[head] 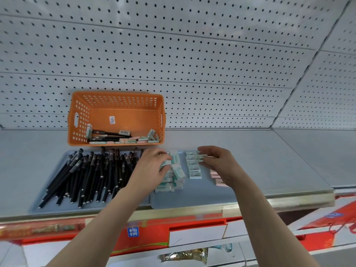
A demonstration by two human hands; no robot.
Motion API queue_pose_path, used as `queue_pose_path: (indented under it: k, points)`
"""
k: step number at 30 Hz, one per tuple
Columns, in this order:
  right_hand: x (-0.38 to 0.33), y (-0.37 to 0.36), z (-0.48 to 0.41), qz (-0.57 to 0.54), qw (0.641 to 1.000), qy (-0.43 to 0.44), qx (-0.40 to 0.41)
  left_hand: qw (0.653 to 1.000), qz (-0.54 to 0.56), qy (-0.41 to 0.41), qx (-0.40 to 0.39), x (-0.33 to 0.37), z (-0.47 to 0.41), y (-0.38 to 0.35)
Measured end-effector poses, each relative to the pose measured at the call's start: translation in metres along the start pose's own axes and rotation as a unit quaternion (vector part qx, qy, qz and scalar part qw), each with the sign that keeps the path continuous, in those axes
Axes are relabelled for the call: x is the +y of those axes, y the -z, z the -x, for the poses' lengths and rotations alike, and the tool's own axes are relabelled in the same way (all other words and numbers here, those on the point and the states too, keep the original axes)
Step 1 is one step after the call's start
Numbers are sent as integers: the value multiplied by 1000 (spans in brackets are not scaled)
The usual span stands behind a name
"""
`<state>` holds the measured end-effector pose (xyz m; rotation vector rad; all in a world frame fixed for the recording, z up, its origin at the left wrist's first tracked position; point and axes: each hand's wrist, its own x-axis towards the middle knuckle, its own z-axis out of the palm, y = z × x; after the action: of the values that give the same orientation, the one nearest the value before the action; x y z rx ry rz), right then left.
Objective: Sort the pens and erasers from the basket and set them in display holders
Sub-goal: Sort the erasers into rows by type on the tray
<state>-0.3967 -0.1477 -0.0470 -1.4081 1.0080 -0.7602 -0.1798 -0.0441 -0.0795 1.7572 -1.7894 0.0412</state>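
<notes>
While our left hand (152, 166) rests curled on the pile of green erasers (173, 176) in the grey tray (192, 201), our right hand (217, 162) pinches one eraser (201, 157) over the sorted row. Pens (92, 174) fill the adjacent tray; the orange basket (115, 105) retains several pens and erasers.

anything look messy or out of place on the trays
The green erasers under the left hand lie in a tumbled heap, unlike the neat white eraser column beside them. The black pens fan out loosely, some tips past the tray edge.
</notes>
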Motion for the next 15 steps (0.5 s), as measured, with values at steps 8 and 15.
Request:
queue_pose_path:
  k: [8,15]
  points:
    - [-2,18,-16,165,983,62,59,1000,-12,12,-22,9,-6,-7]
    - [-3,2,-36,243,969,33,-6,998,-4,47,-41,5,-4,-9]
